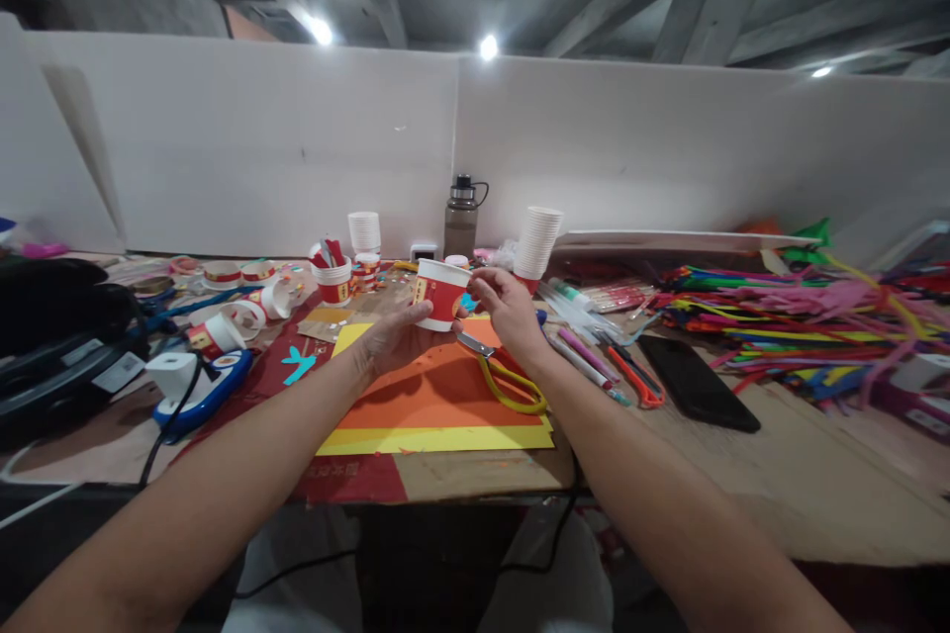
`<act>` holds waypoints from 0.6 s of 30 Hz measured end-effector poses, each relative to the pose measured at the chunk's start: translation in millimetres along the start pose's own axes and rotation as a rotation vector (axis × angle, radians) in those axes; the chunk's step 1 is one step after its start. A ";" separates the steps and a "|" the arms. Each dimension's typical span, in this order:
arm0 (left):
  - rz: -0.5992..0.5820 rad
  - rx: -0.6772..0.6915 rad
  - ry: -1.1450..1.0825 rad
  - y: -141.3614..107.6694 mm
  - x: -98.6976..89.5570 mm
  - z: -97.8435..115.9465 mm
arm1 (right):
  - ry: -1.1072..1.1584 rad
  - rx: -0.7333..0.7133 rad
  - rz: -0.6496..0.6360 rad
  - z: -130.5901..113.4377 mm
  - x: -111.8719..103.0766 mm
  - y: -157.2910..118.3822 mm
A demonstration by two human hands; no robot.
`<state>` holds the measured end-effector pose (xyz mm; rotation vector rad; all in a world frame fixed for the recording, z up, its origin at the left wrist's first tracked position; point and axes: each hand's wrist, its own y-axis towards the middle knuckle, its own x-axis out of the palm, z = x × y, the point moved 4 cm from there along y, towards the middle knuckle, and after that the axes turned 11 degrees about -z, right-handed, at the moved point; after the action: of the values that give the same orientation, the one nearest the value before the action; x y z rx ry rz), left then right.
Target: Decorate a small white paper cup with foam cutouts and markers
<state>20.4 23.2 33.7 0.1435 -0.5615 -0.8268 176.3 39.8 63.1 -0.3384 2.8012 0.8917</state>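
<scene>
A red and white paper cup (pixel 446 289), cut low, is gripped by my left hand (pixel 393 336), thumb on its front wall and the other fingers hidden behind or under it. At the cup's right side my right hand (pixel 506 305) has its fingers bent together close to the wall. A small blue piece (pixel 467 302) shows by those fingertips; whether it is on the cup or in the fingers I cannot tell. Below lie orange paper (pixel 430 396) and yellow paper (pixel 363 440). Yellow-handled scissors (pixel 512 388) rest on the sheets under my right wrist.
A blue paper cutout (pixel 298 365) lies left of the sheets. Paper cup stacks (pixel 539 242), a bottle (pixel 461 221) and a cup of red items (pixel 331 279) stand behind. Pens (pixel 583 356), a phone (pixel 698 381) and colourful pipe cleaners (pixel 802 307) lie right; a power strip (pixel 200 396) is left.
</scene>
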 end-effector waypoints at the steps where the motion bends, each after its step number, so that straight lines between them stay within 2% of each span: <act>1: -0.019 -0.005 -0.008 -0.4 0.5 -0.2 | -0.051 0.012 -0.035 0.9 1.2 -0.1; 4: -0.065 -0.035 -0.007 -0.9 3.4 -1.1 | -0.171 0.004 -0.109 0.7 3.6 -2.0; 10: -0.068 -0.044 0.092 -0.4 7.0 0.4 | -0.197 0.078 -0.131 7.1 1.4 -0.8; 12: -0.071 -0.067 0.133 -0.4 6.0 -1.1 | -0.270 0.087 -0.115 9.0 -0.1 0.3; 16: -0.084 -0.085 0.161 -0.4 3.6 -3.7 | -0.570 -0.024 -0.083 3.1 -0.2 -0.6; 18: -0.084 -0.060 0.161 -0.1 3.4 -2.7 | -0.626 -0.095 -0.071 -0.3 0.8 -2.5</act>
<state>23.6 20.4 32.8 0.1784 -0.3806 -0.9036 176.1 37.6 61.8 -0.1357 2.1668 0.9209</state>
